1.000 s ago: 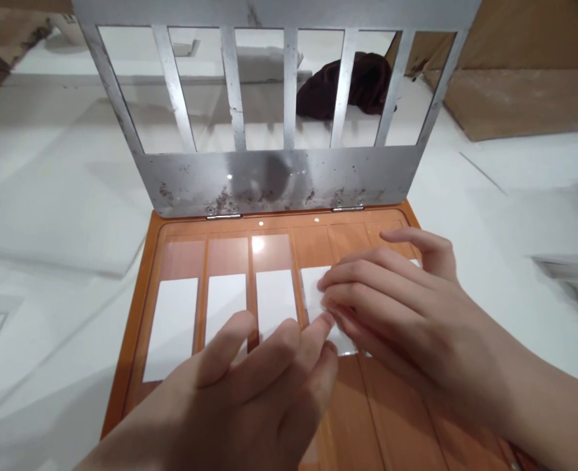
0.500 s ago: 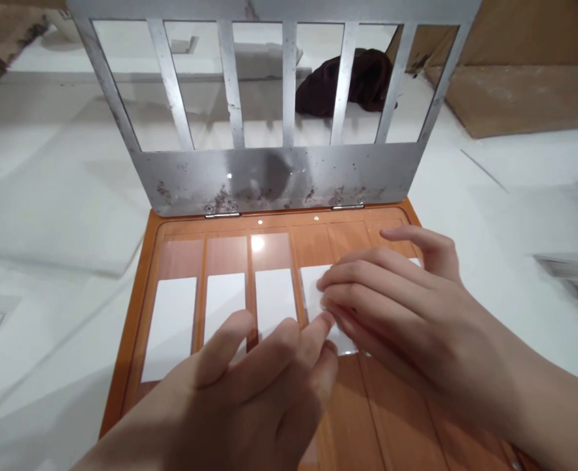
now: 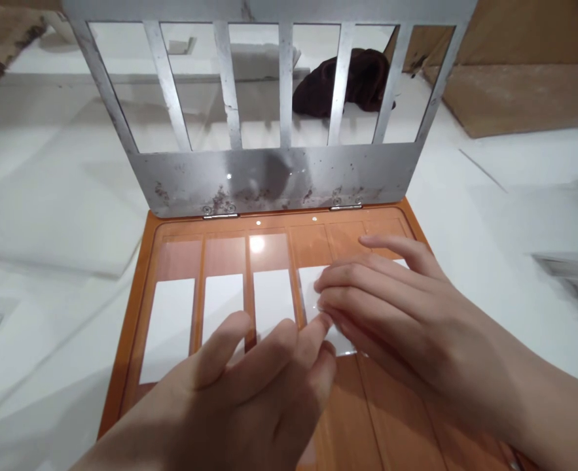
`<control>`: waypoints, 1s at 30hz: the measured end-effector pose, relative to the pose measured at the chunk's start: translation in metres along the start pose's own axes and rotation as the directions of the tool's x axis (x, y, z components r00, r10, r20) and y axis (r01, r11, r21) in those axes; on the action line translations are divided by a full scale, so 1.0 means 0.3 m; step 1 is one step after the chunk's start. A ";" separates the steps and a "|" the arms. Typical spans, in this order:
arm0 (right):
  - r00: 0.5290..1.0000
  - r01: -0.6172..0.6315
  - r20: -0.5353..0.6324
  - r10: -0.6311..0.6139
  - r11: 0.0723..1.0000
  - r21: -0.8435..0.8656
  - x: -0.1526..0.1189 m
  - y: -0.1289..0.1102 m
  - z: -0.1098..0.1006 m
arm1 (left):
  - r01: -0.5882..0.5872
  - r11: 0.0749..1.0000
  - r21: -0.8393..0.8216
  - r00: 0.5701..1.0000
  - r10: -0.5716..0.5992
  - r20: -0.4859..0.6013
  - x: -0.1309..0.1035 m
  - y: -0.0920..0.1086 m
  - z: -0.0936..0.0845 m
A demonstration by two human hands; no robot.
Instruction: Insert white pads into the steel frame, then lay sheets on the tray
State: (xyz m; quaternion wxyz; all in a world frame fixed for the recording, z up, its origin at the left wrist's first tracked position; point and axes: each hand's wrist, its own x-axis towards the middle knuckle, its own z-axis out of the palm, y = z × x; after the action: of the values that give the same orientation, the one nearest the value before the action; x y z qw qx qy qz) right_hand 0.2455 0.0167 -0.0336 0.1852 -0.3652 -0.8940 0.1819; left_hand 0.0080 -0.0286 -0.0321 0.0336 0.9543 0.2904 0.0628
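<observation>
My left hand (image 3: 269, 383) is over the lower middle of an orange slotted board (image 3: 126, 373), fingers curled, its fingertips meeting those of my right hand at a white card (image 3: 309, 280). My right hand (image 3: 401, 314) rests on that card from the right, several fingers pressed together and the index finger raised apart. A shiny clear edge shows along the card, perhaps film. The fingers hide most of the card and the exact grip. To the left, white cards (image 3: 168, 330) lie in the slots. Another white corner (image 3: 400, 263) peeks out behind my right hand.
A hinged metal frame (image 3: 279, 180) with several rectangular windows stands raised at the board's far edge. Behind it lies a dark cloth (image 3: 318, 88). Cardboard (image 3: 524, 98) is at the back right, and white sheets (image 3: 63, 196) lie at the left.
My right hand has shifted slightly left, its raised index finger moving left over the board. My left hand stays almost in place at the same card.
</observation>
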 end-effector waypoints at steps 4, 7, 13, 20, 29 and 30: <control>0.999 0.042 0.018 -0.043 0.998 0.044 0.010 -0.001 -0.022 | -0.062 0.982 0.177 0.998 0.067 -0.022 0.000 -0.003 0.000; 0.996 0.076 0.030 -0.080 0.990 0.120 0.010 0.002 -0.040 | -0.086 0.978 0.191 0.995 0.092 -0.026 0.001 -0.012 0.001; 0.999 0.018 0.024 -0.023 0.985 0.172 -0.003 0.001 -0.031 | -0.114 0.975 0.192 0.990 0.128 -0.060 0.011 -0.016 -0.010; 0.999 -0.001 0.048 0.001 1.000 -0.002 0.008 -0.020 -0.010 | -0.107 0.979 0.175 0.994 0.104 0.023 -0.005 -0.007 -0.019; 0.976 -0.176 0.160 0.147 0.968 0.182 0.001 -0.063 -0.025 | -0.091 0.978 0.188 0.991 0.070 0.116 -0.001 0.008 -0.032; 0.972 -0.199 0.167 0.166 0.959 0.200 -0.001 -0.068 -0.026 | -0.092 0.975 0.200 0.990 0.069 0.121 0.002 0.009 -0.031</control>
State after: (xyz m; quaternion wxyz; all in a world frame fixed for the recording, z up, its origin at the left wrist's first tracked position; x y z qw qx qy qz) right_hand 0.2373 0.0046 -0.0175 0.1388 -0.4094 -0.8427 0.3209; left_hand 0.0087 -0.0303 -0.0224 -0.0510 0.9657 0.2539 -0.0204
